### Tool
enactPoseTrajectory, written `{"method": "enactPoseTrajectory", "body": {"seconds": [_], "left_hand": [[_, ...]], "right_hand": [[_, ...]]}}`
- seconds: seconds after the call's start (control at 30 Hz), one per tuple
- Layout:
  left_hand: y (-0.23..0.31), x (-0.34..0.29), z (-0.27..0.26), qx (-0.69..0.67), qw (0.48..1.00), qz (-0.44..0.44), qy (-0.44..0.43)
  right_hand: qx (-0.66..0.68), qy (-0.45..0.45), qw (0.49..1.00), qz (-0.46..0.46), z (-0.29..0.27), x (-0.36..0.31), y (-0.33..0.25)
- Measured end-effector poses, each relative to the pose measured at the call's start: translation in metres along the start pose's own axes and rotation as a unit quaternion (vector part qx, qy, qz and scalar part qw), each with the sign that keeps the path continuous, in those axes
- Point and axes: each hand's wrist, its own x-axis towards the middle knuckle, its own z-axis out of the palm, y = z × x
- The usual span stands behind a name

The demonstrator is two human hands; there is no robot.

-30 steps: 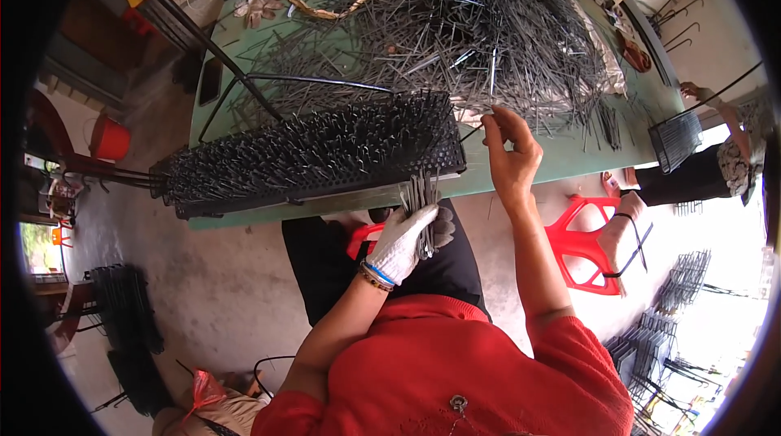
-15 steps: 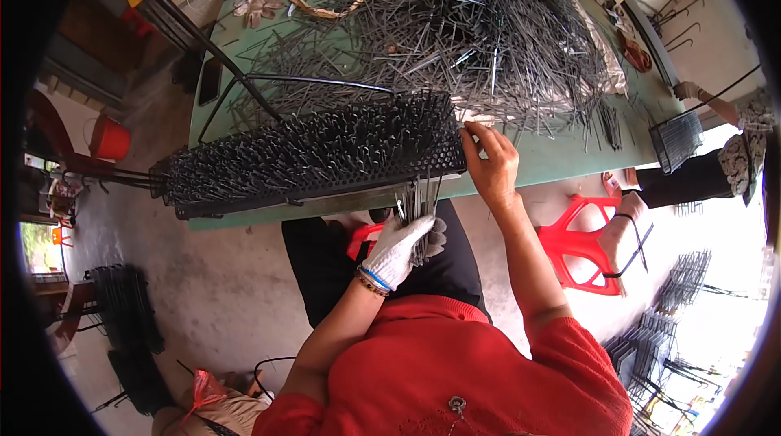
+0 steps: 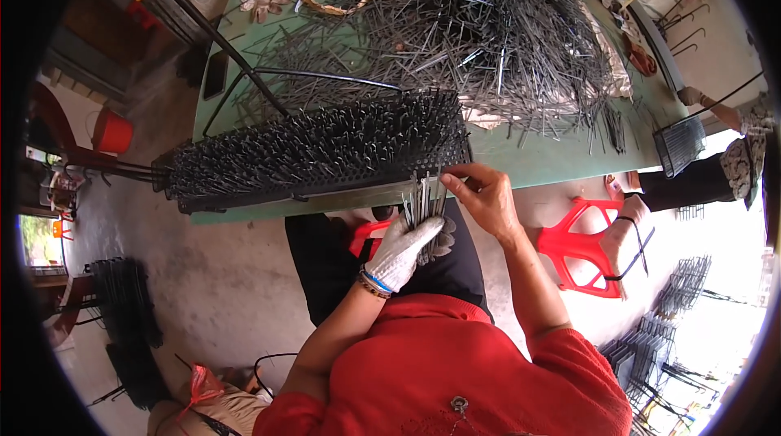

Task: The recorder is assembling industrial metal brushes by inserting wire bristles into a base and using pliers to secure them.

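Note:
A white glove covers my left hand [image 3: 401, 247], whose fingers wrap round an upright bundle of thin grey metal strips [image 3: 420, 202]. Bare and pinched, my right hand [image 3: 486, 198] is at the top right of that bundle, with thumb and index finger on the end of a strip. Just beyond the bundle lies a long black perforated rack [image 3: 297, 192], densely set with upright dark strips. The lower ends of the held strips are partly hidden by the glove.
On the green table [image 3: 553, 155], a large heap of loose metal strips [image 3: 488, 37] lies behind the rack. Work gloves [image 3: 267, 2] lie at the far left. A red stool [image 3: 579, 245] stands right; a co-worker's hand [image 3: 691, 97] is near another black rack [image 3: 680, 143].
My right hand has come down and toward me from the rack's right end to the top of the bundle. My left hand stays round the strips.

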Motion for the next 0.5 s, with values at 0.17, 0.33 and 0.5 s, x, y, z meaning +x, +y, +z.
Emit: {"method": "enactPoseTrajectory", "body": {"seconds": [0.17,0.33,0.5], "left_hand": [[-0.004,-0.001,0.001,-0.001,1.0,0.004,0.01],[-0.005,0.0,-0.002,0.005,1.0,0.025,0.016],[-0.007,0.001,-0.002,-0.017,0.999,0.037,0.033]], "right_hand": [[0.117,-0.007,0.988,0.097,0.0,0.001,0.004],[0.18,-0.034,0.978,0.1,-0.003,0.005,0.008],[0.284,-0.053,0.949,0.126,0.0,0.006,0.02]]}}
